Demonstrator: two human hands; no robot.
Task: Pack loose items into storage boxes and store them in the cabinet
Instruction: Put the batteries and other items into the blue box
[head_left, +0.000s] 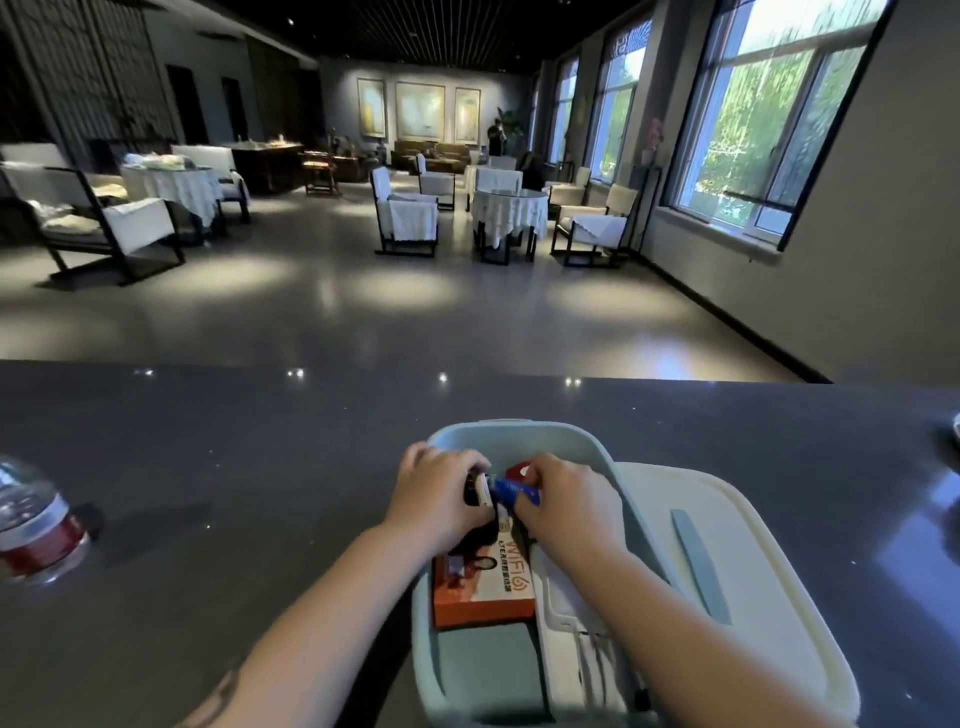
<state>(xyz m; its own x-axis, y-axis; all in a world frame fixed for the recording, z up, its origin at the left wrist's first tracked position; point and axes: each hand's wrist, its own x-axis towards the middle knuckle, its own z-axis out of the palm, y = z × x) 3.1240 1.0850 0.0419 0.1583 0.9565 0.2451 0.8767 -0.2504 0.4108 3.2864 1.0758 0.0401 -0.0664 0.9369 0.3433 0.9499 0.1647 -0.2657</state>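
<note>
A pale blue storage box (498, 436) stands open on the dark counter in front of me. Inside lie an orange and white WiFi carton (493, 587), a red item (519, 472) at the far end and white items along the right side. Both hands are inside the box. My left hand (441, 493) grips a small black and white object (480, 491). My right hand (566, 499) pinches a small blue object (511, 489) right beside it. The box's white lid (737, 561) with a blue strip lies flat to the right of the box.
A clear water bottle with a red label (36, 525) lies at the counter's left edge. A small object (955, 428) shows at the far right edge. Beyond the counter (208, 441) is a lounge with tables, white chairs and a distant person.
</note>
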